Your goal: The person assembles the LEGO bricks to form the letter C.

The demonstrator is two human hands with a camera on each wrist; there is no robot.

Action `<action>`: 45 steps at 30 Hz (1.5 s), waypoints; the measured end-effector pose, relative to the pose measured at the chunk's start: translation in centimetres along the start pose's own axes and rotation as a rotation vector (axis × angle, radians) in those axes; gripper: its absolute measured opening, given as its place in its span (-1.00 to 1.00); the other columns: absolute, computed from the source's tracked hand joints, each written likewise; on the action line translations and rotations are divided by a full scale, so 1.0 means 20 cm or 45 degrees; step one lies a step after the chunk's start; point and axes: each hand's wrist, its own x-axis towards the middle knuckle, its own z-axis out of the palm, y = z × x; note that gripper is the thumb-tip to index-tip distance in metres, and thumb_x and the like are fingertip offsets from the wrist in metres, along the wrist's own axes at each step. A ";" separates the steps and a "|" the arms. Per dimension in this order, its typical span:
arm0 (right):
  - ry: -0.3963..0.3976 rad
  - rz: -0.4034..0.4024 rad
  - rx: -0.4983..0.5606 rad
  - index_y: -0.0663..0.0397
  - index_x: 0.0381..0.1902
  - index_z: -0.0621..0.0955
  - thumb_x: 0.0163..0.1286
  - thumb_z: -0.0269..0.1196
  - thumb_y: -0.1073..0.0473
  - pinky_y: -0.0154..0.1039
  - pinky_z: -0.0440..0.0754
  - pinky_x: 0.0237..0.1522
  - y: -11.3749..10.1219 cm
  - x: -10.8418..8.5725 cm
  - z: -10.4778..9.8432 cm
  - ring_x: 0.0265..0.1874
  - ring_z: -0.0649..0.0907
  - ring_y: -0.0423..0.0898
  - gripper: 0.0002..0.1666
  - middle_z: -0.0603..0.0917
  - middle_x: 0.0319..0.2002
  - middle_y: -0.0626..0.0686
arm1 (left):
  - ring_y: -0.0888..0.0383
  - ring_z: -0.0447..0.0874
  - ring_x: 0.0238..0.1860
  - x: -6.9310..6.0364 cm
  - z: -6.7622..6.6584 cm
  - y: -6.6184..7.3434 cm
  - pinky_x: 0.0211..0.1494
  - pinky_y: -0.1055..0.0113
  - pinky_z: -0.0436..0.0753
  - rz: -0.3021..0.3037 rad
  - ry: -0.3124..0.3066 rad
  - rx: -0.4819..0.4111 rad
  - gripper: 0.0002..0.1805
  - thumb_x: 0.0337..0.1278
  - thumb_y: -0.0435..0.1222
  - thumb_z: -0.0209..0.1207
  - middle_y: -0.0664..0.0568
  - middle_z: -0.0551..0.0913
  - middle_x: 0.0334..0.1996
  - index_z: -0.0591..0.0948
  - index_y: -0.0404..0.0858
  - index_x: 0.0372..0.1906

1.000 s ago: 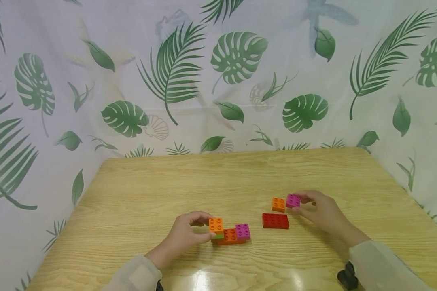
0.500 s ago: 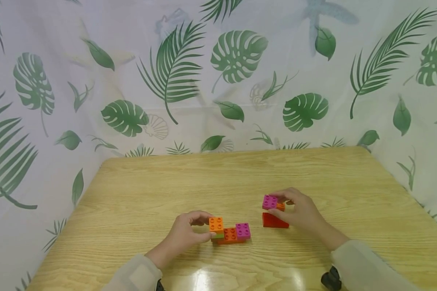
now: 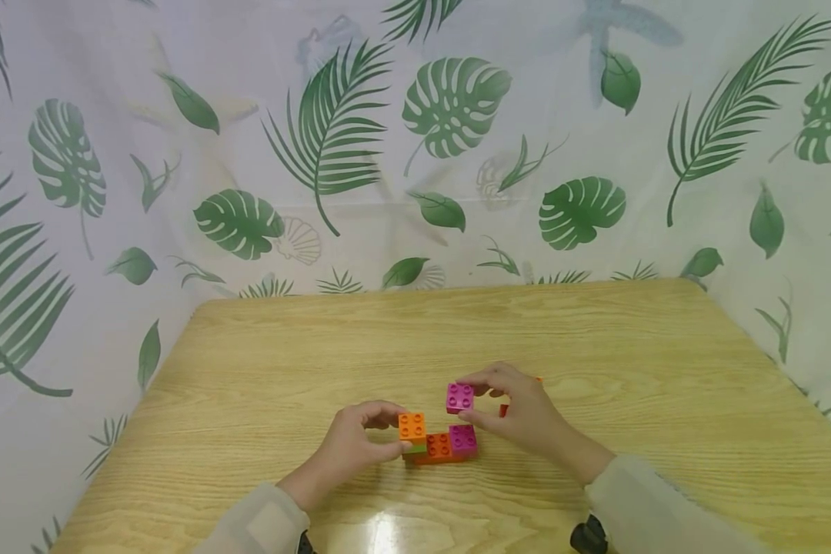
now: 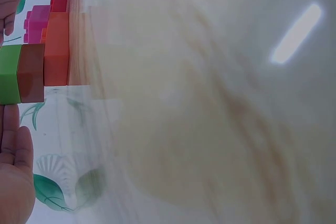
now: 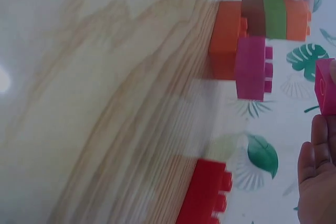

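My left hand (image 3: 349, 446) holds the left end of a small brick assembly on the table. That end is a stack: an orange brick (image 3: 412, 428) on top, a green brick (image 5: 275, 16) under it, and a brown brick (image 4: 31, 73) below. The stack sits on the left of a longer orange-red brick (image 5: 226, 40), whose right end bears a magenta brick (image 3: 464, 439). Between thumb and fingers, my right hand (image 3: 522, 412) pinches a second magenta brick (image 3: 460, 397). In the head view it appears just behind the mounted magenta one, seemingly raised and apart.
A red brick (image 5: 202, 195) lies on the wooden table (image 3: 284, 346) to the right of the assembly. In the head view my right hand mostly covers it, and only a sliver of a loose orange brick (image 3: 539, 378) shows. A leaf-patterned cloth (image 3: 360, 177) hangs behind the table.
My right hand has carried the magenta brick leftward from beside the loose orange brick, over to the assembly. My left hand and the assembly have stayed in place.
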 end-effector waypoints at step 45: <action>-0.370 0.076 0.057 -0.01 -0.03 0.68 0.17 0.41 0.02 -0.15 0.61 -0.22 -0.20 0.15 0.15 -0.26 0.59 -0.09 -0.60 0.57 -0.28 -0.17 | 0.12 0.58 -0.06 0.01 -0.01 -0.01 0.09 0.15 0.53 0.089 -0.014 0.045 -0.67 -0.06 -0.33 0.41 0.13 0.69 -0.18 0.66 -0.23 -0.10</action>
